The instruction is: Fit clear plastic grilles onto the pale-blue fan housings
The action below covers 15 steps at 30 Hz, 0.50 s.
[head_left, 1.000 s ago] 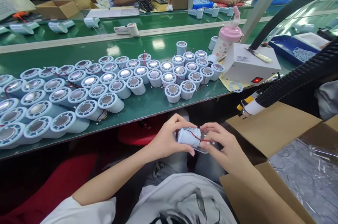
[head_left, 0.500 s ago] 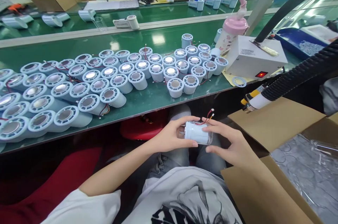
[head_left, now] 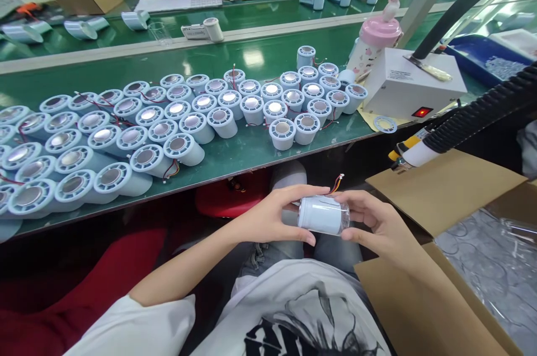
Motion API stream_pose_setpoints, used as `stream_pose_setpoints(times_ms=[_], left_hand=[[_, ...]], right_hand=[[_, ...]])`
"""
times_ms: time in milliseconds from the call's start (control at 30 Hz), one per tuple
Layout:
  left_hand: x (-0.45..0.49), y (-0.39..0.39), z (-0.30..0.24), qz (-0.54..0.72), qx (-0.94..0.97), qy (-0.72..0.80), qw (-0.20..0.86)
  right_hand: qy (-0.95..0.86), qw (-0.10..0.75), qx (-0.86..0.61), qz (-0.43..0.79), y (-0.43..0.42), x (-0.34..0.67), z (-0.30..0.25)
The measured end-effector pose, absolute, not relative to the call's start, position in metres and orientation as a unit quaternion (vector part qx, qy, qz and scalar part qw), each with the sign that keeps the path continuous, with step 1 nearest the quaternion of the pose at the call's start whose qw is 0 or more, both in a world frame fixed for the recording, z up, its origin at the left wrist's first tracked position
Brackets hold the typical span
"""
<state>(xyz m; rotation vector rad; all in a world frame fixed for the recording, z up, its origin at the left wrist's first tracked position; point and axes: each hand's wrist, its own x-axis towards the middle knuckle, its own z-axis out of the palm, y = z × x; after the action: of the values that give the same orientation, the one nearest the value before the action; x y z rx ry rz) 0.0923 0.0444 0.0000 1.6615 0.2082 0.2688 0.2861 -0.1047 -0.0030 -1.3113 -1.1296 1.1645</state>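
A light-blue cylindrical housing lies on its side above my lap, with a clear plastic cover around its right end. My left hand grips its left end between thumb and fingers. At the right end, the thumb and curled fingers of my right hand hold the covered part. Thin red, yellow and dark wires with a small white connector stick up behind it. Many similar housings with round metal discs, such as this one, stand in rows on the green bench.
A white box with a lit red switch stands at the bench's right, beside a pink-lidded bottle. A black ribbed hose reaches in from the right. Below it is an open carton of clear plastic parts. People sit across the bench.
My right hand has closed in on the clear cover at the housing's right end. The housing has shifted slightly right, and the whole view has moved a little.
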Motion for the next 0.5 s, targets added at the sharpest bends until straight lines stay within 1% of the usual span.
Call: stream_pose_setpoints(times_ms=[267, 500], left_hand=[[0.0927, 0.0476, -0.0001, 0.135, 0.774, 0.046, 0.617], [0.0927, 0.0493, -0.0016, 0.141, 0.785, 0.03, 0.602]], right_hand=[[-0.391, 0.514, -0.52, 0.56, -0.1044, 0.2856, -0.0029], [-0.305, 0.519, -0.524, 0.602, -0.0997, 0.2826, -0.0035]])
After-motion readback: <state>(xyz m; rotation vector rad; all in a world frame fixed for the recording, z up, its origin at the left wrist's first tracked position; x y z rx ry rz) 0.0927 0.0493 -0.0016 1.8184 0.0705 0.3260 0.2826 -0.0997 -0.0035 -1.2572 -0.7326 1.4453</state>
